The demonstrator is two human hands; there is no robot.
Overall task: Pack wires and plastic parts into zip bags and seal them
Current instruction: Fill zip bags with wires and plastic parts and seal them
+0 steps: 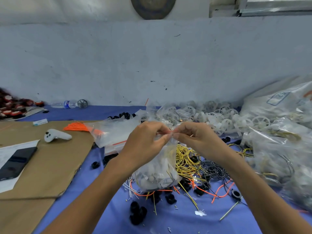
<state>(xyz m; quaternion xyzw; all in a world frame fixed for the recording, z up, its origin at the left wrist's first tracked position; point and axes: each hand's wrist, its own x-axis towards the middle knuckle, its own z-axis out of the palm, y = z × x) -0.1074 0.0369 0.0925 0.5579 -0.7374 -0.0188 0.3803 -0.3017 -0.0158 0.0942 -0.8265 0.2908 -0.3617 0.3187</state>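
While both hands pinch its red zip strip, the filled zip bag point(157, 169) is held upright at centre | left hand point(145, 141): fingers curled on the strip's 9 o'clock end | right hand point(197, 139): pinching the 3 o'clock end | yellow wires point(185, 159): bag's 3 o'clock | black plastic parts point(137, 212): 6 o'clock | empty zip bags point(114, 134): 10 o'clock

Left part of the tabletop point(177, 217): a brown cardboard sheet point(50, 166) lies flat. On it, near left, a dark phone point(16, 162) rests on white paper point(18, 144). Farther back lies a white controller point(56, 135). Far left, by the wall, a water bottle point(66, 104) lies on its side.
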